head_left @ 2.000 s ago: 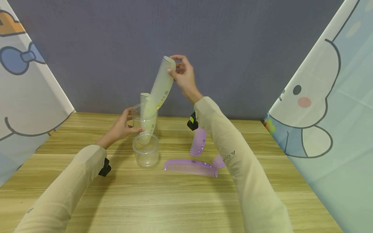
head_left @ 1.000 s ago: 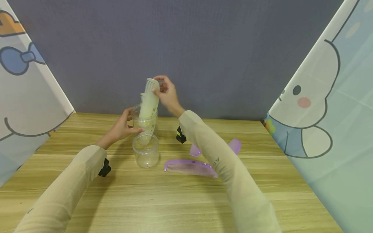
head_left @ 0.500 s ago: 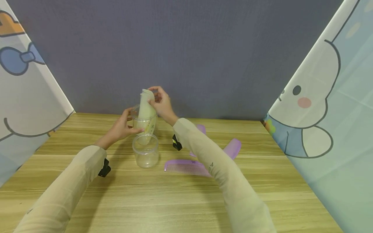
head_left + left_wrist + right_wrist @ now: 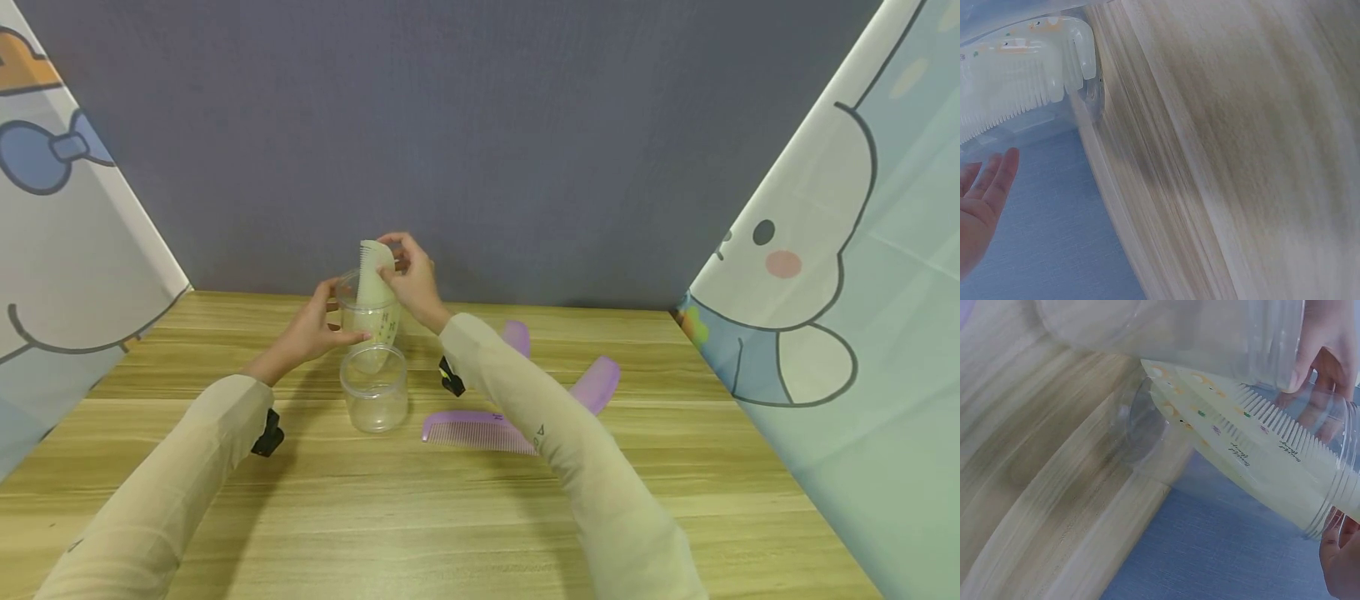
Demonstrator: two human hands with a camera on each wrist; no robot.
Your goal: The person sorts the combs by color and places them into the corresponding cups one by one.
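Note:
My left hand point(image 4: 315, 325) grips the side of a clear plastic jar point(image 4: 349, 317), its thumb and fingers spread around the wall. Pale green combs point(image 4: 1254, 459) stand tilted inside that jar, overlapping one another, with small printed pictures and lettering near their lower ends. At the top, my right hand point(image 4: 414, 279) pinches the upper end of one pale comb point(image 4: 381, 260), whose lower part is down in the jar. A second clear jar point(image 4: 377, 410), with nothing visible inside, stands just in front. In the left wrist view, comb teeth point(image 4: 1010, 87) show through the plastic.
To the right lie a purple comb point(image 4: 465, 431) with its teeth toward me, another purple comb point(image 4: 598, 383) and a third point(image 4: 517, 336), all partly covered by my right sleeve. A grey panel point(image 4: 480, 150) rises behind the wooden table point(image 4: 360, 525); cartoon-printed sheets flank both sides.
My right hand has brought the pale comb from above the jar down and left into it, beside the other. The left hand has kept its grip on the jar.

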